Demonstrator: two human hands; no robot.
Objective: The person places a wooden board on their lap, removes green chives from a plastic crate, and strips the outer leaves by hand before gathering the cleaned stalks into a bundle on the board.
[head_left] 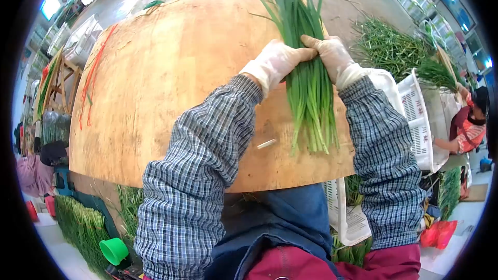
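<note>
Gripped a bunch of green stalks (pixel 312 96) in the head view, between left hand (pixel 277 62) and right hand (pixel 334 57), both gloved and closed round it from either side, with thumbs close together across the top. Held it there over the right part of the wooden table (pixel 155 78), leafy tips away, paler ends toward the body. Looked, at a guess, like gathering and evening the bunch. Called, most likely, for a steady squeeze and some levelling of those ragged lower ends. Spotted a small white stick (pixel 266 143) nearby, and red strips (pixel 95 68) out by the left edge, both untouched. Couldn't see the fingers tucked behind the stalks, nor tell resting on the wood from hanging just above it. Caught a striped sleeve (pixel 474 135) far right, with the forearm partly hidden behind a white crate (pixel 419 119).
</note>
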